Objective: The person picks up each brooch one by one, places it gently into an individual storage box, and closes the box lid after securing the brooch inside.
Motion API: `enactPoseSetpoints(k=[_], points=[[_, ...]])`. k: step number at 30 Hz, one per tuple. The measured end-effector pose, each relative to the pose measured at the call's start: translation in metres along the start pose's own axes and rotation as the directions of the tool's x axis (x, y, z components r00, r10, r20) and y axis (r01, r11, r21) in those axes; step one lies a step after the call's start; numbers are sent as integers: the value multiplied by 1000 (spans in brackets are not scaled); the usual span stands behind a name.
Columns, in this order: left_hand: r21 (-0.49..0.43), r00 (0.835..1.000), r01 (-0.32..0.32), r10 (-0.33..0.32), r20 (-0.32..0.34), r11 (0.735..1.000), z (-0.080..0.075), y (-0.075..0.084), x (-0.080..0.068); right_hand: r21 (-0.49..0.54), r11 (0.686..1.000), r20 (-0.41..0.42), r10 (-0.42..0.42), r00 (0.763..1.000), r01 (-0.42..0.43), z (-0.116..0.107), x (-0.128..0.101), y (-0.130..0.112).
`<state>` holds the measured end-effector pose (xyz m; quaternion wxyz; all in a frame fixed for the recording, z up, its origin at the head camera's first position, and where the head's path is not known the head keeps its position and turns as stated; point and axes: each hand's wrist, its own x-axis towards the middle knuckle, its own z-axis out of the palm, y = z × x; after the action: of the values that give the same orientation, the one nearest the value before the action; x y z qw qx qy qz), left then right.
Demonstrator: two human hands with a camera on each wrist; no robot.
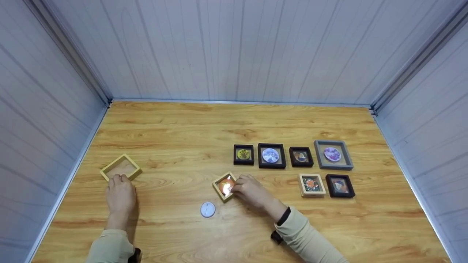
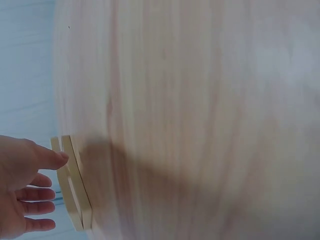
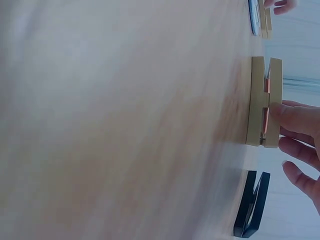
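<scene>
Right hand (image 1: 252,190) pinches the disc frame (image 1: 225,186) to steady it; left hand (image 1: 120,193), fingers relaxed, touches the empty frame (image 1: 121,167)

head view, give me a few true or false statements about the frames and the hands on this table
1. The left hand touches an empty light wooden frame. True.
2. The right hand lifts the grey frame. False: it touches a light wooden frame with an orange picture; the grey frame lies untouched at the right end of the back row.
3. A white round disc lies loose on the table. True.
4. The back row holds four black frames. False: three dark frames and one grey one.
5. The two hands share one frame. False: each hand is at its own frame, well apart.
</scene>
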<state>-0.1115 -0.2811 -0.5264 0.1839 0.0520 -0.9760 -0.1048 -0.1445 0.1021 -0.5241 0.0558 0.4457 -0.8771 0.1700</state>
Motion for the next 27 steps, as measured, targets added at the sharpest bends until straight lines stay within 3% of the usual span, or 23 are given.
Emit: enactPoseSetpoints(k=[10,20,27], points=[[2,997,0,0,77,1000,1,-6,0,-15,1000,-17,10,1000,-11,-6,-15,-1],[-28,999,-48,48,10,998,4,-4,-1,31,999,-78,18,997,-16,-8,-30,4],[-61,995,-93,91,-42,994,6,4,-2,45,996,-48,73,996,-71,-13,-39,5]])
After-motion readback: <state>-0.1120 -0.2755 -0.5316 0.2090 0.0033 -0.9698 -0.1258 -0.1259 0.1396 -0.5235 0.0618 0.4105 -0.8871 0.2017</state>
